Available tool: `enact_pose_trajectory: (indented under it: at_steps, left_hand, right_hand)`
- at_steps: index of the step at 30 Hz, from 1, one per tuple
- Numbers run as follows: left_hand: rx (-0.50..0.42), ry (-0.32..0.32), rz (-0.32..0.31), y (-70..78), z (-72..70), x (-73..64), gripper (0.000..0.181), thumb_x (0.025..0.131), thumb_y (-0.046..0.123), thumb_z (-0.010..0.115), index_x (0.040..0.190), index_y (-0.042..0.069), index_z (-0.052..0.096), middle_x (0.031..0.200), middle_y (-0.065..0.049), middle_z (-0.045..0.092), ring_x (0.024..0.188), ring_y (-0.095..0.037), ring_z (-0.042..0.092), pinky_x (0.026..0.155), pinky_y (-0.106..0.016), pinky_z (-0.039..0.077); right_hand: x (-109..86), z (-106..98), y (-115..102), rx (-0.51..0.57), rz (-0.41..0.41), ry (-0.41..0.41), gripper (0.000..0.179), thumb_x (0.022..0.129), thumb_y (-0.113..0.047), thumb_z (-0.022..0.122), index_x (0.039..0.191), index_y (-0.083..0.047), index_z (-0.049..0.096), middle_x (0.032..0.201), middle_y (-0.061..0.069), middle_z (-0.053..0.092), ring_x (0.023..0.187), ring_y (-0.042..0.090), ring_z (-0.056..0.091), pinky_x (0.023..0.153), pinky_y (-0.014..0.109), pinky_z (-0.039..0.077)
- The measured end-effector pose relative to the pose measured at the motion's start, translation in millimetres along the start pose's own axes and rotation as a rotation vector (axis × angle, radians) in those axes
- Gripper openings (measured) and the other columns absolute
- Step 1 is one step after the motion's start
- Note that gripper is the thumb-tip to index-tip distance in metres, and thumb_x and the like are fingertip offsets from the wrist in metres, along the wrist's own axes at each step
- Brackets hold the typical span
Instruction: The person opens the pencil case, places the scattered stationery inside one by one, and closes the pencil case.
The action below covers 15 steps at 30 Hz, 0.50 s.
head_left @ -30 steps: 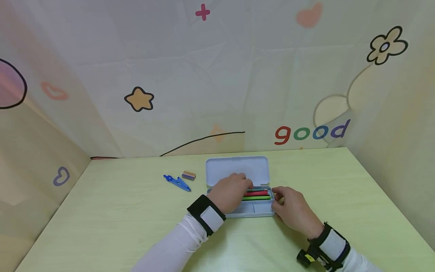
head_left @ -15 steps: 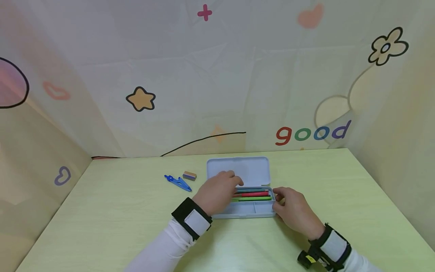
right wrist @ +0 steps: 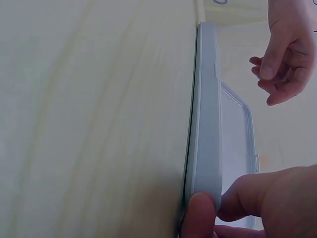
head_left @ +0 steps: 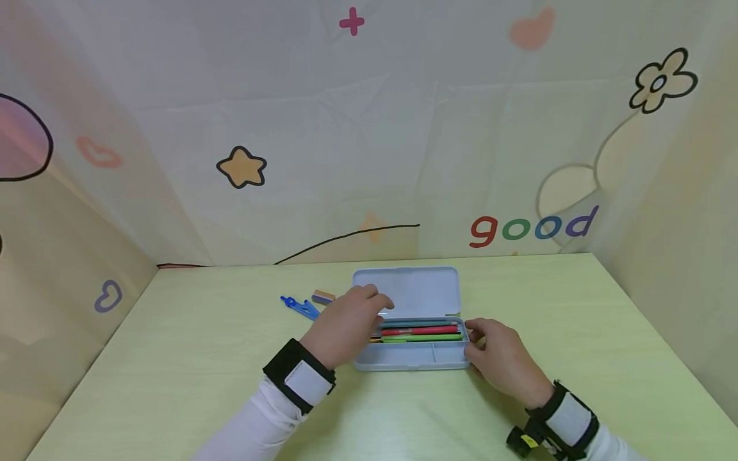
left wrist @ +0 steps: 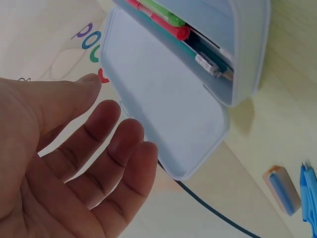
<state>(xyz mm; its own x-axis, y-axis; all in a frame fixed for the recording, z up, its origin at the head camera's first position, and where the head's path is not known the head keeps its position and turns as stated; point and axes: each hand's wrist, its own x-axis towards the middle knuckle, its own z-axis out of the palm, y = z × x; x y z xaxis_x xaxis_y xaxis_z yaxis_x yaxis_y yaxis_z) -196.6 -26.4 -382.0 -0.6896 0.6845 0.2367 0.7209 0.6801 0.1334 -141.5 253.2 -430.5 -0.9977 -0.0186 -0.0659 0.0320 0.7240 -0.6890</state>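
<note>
A pale blue pencil case (head_left: 398,354) lies on the table, its lid (head_left: 423,288) folded back towards the wall. Inside its rear compartment are a red pen (head_left: 429,331), a green pen (head_left: 438,337) and a teal pencil (head_left: 423,323). The left hand (head_left: 348,326) hovers over the case's left end, fingers loosely bent, holding nothing; the left wrist view shows a gap between thumb and fingers. At the right end of the case, the right hand (head_left: 500,355) grips it, with thumb (right wrist: 199,214) on the side wall and fingers behind.
Left of the case lie a blue drawing compass (head_left: 300,307) and a small eraser (head_left: 323,296), partly behind the left hand in the head view. A printed cloth wall (head_left: 346,128) rises along the table's back edge.
The left hand has moved left, from above the pens to the case's left end, uncovering more of the pens. The right hand stays on the case.
</note>
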Motion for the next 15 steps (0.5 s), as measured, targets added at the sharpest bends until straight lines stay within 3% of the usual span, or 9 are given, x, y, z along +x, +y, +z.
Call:
enact_pose_trajectory:
  at_steps: [6,15]
  left_hand:
    - [-0.012,0.015,-0.037,-8.2,-4.1,-11.3,0.025,0.098,0.006,0.077,0.123,0.011,0.076,0.111,-0.003,0.068,0.101,-0.022,0.065,0.081,-0.028,0.059]
    - [-0.006,0.055,-0.055,-22.8,-8.3,-25.4,0.029,0.095,0.003,0.080,0.122,0.008,0.074,0.111,-0.004,0.068,0.099,-0.024,0.064,0.086,-0.032,0.058]
  right_hand:
    - [0.8,-0.3,-0.7,0.010,0.014,-0.013,0.047,0.096,0.000,0.065,0.139,0.014,0.056,0.105,0.013,0.063,0.079,0.019,0.060,0.057,0.029,0.054]
    - [1.1,-0.5,0.3,-0.005,0.013,-0.007,0.047,0.096,-0.001,0.066,0.139,0.013,0.057,0.106,0.013,0.063,0.082,0.020,0.060,0.058,0.029,0.054]
